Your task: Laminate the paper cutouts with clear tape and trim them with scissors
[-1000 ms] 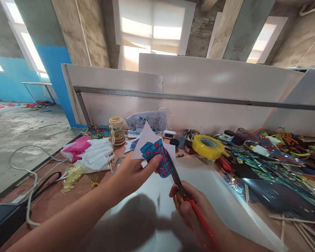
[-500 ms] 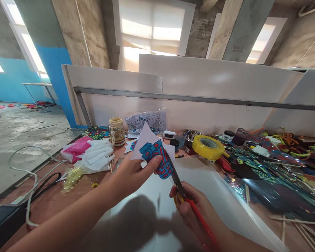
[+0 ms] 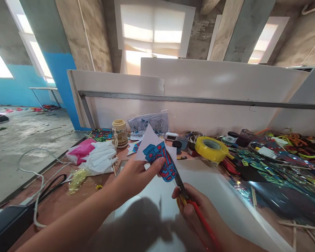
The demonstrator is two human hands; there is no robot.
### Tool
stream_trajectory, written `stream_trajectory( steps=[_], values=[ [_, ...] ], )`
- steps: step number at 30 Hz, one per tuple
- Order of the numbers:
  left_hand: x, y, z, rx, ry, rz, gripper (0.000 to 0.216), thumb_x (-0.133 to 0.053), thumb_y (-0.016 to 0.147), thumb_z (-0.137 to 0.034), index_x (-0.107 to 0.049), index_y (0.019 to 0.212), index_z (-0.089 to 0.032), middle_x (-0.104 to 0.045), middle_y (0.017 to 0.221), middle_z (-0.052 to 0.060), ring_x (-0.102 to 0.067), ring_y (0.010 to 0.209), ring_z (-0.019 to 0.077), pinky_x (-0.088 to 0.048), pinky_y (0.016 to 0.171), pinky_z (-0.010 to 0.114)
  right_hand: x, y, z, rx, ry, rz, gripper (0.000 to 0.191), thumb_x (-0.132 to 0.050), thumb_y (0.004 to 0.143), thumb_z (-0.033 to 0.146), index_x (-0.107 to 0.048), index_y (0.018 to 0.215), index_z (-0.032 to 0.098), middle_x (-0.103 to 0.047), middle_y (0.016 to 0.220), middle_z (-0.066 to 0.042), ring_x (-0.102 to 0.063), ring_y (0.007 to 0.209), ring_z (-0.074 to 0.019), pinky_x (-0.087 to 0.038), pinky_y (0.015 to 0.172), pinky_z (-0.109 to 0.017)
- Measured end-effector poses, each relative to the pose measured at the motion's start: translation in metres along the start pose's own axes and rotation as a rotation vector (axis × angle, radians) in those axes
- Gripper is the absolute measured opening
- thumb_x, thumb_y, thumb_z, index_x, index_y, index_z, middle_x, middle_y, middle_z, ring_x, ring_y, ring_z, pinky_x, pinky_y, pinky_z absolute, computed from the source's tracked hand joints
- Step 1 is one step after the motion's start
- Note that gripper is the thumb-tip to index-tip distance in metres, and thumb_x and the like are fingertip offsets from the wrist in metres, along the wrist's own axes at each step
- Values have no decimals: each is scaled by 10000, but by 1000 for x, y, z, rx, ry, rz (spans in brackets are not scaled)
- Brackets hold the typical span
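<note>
My left hand pinches a piece of white paper that bears a blue and red coloured drawing, thumb on top. My right hand is closed round the red and yellow handles of the scissors. The dark blades lie along the right edge of the drawing, with paper on their far side. How far apart the blades are is hard to see. Both hands are above a large white sheet, where their shadows fall.
A yellow tape roll, small jars and a white device stand behind the hands. Left are a twine jar, white tissue and a cable. Shiny strips and wooden sticks lie right. A board rises behind.
The whole view has shifted slightly, so things sit a little further right and lower. Both hands keep their hold on the paper and scissors, nearly unchanged.
</note>
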State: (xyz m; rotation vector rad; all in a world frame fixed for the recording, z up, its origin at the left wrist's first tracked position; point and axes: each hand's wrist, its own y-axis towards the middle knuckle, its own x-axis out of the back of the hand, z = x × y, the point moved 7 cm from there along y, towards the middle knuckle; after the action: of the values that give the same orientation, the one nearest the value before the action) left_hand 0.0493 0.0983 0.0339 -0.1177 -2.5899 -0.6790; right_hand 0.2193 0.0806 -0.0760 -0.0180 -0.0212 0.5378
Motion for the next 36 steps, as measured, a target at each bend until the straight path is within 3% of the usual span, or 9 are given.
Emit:
stream_trajectory(
  steps=[3,7,14,20,24,27,36],
  values=[
    [-5,-1,-1,10,-9,27,351,-482,982,-429,-675,797,-201,-762,824,32,-694,840,205,-564,820,329,3,5,0,114,-93,31,766,-513,775,906,-588,1063,201,-336,635,74,-235,497,-89,-205,430,-229],
    [-12,-2,-5,35,-57,63,343,-484,962,-449,-628,762,-209,-730,767,38,-673,746,192,-577,711,312,8,11,1,214,-95,-39,776,-513,751,923,-623,1003,197,-429,743,16,-276,588,-118,-236,503,-260],
    [-7,-2,-6,4,-60,34,320,-532,945,-467,-687,856,-202,-744,863,56,-655,804,204,-556,725,318,8,14,-4,201,-53,-38,772,-540,721,928,-643,955,200,-360,664,37,-268,583,-127,-230,520,-276],
    [-5,0,7,18,-206,1,325,-530,978,-426,-626,788,-181,-662,751,17,-581,714,157,-490,683,281,6,13,-5,186,-66,13,784,-511,740,932,-614,983,193,-356,670,43,-254,567,-113,-184,474,-252],
    [-4,1,8,11,-175,4,311,-527,983,-390,-610,767,-181,-630,727,-1,-552,697,146,-462,668,270,5,7,5,200,-105,-27,759,-453,805,909,-625,991,193,-394,704,27,-297,594,-123,-243,488,-244],
    [-2,2,9,8,-118,19,343,-508,995,-392,-583,733,-185,-611,696,-9,-547,668,141,-443,636,264,5,5,14,237,-144,-68,771,-474,778,922,-645,953,191,-422,716,13,-329,628,-135,-271,518,-253],
    [0,3,14,21,-25,18,348,-514,983,-429,-566,738,-188,-593,706,-10,-536,691,153,-449,649,272,10,11,0,188,-103,-23,748,-486,786,909,-621,971,197,-373,628,50,-276,535,-107,-219,458,-238]
  ],
)
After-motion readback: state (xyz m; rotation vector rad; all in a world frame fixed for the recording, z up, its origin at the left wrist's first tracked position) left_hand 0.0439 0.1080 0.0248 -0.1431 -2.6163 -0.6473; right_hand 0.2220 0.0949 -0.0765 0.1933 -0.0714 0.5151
